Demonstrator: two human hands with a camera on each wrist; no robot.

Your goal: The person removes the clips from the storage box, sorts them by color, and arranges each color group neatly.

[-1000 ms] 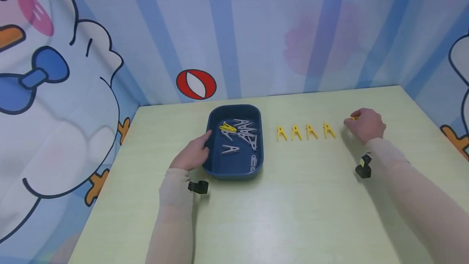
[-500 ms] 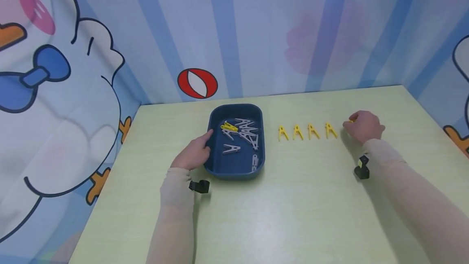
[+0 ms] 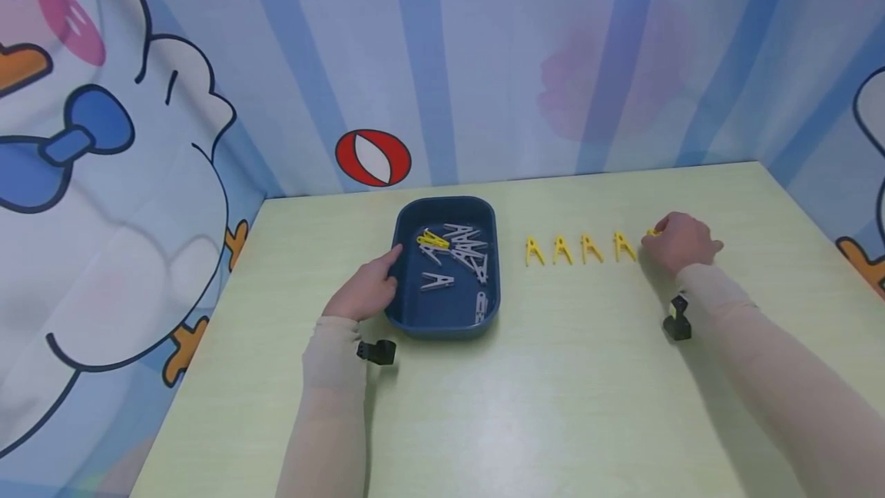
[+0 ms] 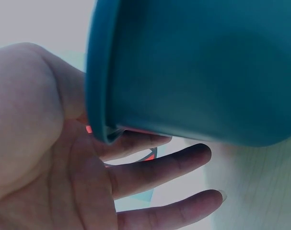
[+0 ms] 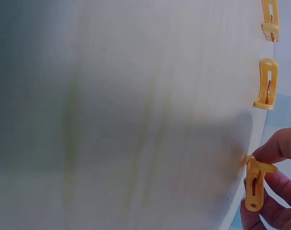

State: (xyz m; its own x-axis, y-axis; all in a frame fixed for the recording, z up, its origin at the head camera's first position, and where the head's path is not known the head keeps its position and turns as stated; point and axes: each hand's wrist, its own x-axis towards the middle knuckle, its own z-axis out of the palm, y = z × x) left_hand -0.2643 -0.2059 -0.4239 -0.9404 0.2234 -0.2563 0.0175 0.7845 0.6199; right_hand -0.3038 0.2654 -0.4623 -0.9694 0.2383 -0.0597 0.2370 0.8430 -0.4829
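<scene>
Both hands busy — left hand [image 3: 365, 287] flat against tray [image 3: 408, 312], right hand [image 3: 680, 241] pinching yellow peg [image 5: 254, 184]

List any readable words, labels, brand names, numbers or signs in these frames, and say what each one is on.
None: no readable text in any view.
The backdrop carries only cartoon pictures and stripes.
The blue tray, the yellow pegs and the table show no markings.
The black wrist devices are too small to show any label.
</scene>
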